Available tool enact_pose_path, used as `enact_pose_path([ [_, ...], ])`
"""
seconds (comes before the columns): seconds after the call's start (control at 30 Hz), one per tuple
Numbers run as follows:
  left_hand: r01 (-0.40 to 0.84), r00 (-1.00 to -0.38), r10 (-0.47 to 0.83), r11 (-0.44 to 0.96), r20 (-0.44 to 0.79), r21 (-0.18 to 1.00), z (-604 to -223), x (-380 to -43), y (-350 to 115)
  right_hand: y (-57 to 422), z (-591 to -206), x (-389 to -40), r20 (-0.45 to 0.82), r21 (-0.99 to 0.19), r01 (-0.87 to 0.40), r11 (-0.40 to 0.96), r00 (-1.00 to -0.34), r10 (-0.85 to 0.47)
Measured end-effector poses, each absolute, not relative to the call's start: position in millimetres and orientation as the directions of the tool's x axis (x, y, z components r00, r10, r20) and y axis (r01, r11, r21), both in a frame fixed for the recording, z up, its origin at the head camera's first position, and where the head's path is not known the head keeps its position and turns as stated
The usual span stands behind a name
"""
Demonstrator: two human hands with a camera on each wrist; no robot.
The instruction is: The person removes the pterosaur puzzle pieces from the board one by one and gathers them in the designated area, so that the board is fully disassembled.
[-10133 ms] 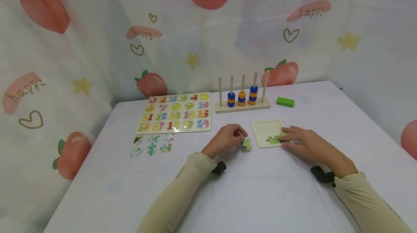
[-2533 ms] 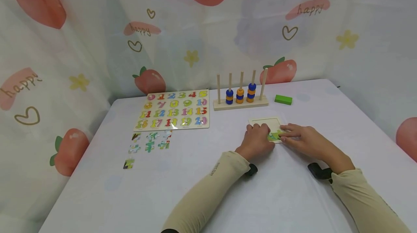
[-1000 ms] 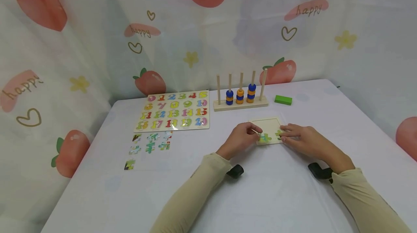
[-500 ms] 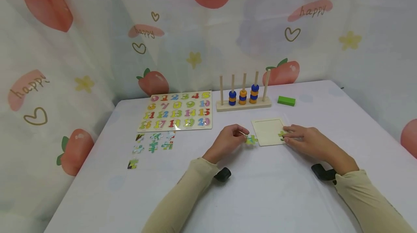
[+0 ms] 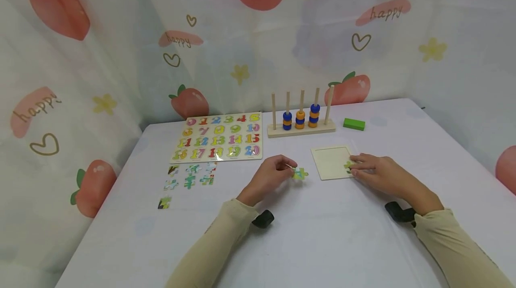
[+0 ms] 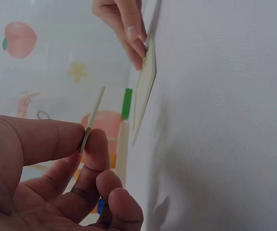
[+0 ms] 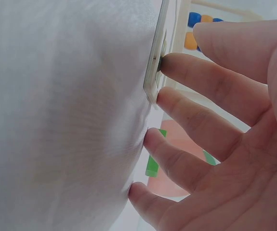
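Note:
My left hand [image 5: 268,178] pinches a green and light-blue jigsaw piece [image 5: 300,174] between thumb and index finger, left of the square puzzle tray [image 5: 328,162]. The left wrist view has that piece [image 6: 97,108] edge-on, raised off the table. Fingertips of my right hand [image 5: 380,174] press on the tray's right side, over a green piece [image 5: 348,165] in its near right corner that they partly cover. In the right wrist view the fingers are spread; the upper fingertips [image 7: 169,62] touch the tray [image 7: 152,72], the lower ones the table.
Several loose jigsaw pieces [image 5: 189,181] lie at the left, with a green and black one [image 5: 164,203] nearer. Behind are a number board [image 5: 217,138], a peg stand with blue and orange beads [image 5: 301,131] and a green block [image 5: 354,124]. A printed curtain hangs at the back.
Over the last second my left hand has taken the green and light-blue piece off the tray and leftward. A green and black piece, beside the tray earliest, now lies far left. My right hand stays.

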State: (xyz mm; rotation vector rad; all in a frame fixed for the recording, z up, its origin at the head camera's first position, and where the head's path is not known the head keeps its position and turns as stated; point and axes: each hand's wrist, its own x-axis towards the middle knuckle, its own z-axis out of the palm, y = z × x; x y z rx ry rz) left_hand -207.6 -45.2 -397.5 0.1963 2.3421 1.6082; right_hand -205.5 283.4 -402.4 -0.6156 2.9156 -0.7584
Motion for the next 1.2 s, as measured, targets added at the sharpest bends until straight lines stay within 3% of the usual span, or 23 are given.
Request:
enact_pose_path([
  [0.5,-0.062,-0.949,0.272,0.326,-0.157,0.943,-388.1,-194.3,-90.8,280.7,-403.8,-209.1,0.059,-0.456,-0.385,0.802,-0.913,-0.404],
  [1.2,-0.123,-0.984,0.063,0.42,-0.164,0.899,-393.4,-172.6,-181.9,281.0,-402.8,-210.6,0.026,-0.459,-0.352,0.816,-0.923,-0.384],
])
